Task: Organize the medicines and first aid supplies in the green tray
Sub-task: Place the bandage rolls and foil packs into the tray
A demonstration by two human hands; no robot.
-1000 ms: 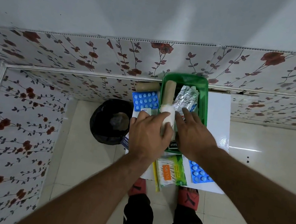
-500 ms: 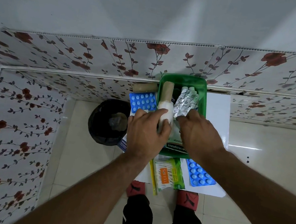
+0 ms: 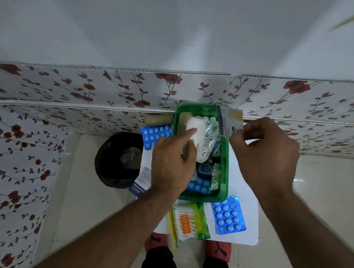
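Inside, our green tray holds a white gauze roll, crumpled foil strips and a blue blister pack; deeper items blur together. Our left hand pinches the roll's near end, while our right hand grips a flat carton above the tray's far right corner.

Left hand palm down, fingers curled, index finger extended forward. Right hand raised higher, thumb and fingers pinched together. Both forearms bare, reaching forward.
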